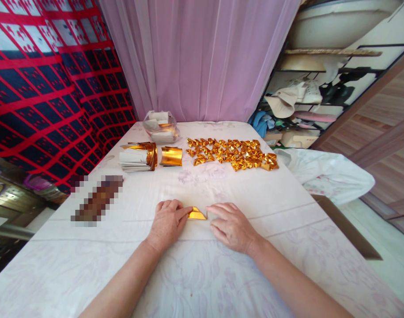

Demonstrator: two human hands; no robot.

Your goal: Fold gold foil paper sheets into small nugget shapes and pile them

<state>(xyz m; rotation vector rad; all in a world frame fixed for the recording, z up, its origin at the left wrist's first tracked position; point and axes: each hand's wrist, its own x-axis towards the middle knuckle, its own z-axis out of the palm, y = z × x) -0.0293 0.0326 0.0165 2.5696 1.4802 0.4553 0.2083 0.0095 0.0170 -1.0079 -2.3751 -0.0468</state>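
A strip of folded gold foil paper (197, 215) lies on the cloth-covered table in front of me, its right end slanting to a point. My left hand (168, 223) grips its left end, thumb and fingertips pressed onto it. Just beyond the pointed end is my right hand (234, 229), fingers apart and bent toward the paper, with nothing held; whether a fingertip touches the tip I cannot tell. Farther back, a curled gold sheet (171, 156) sits beside a stack of foil paper (135, 158). Several folded gold foil pieces (235, 152) stand in rows to their right.
A clear plastic bag (160, 126) of paper sits at the back of the table (195, 278). Something blurred out (97, 201) lies at the left edge. A purple curtain (198, 57) hangs behind; shelves (321, 70) and a white bag (334, 172) are at right.
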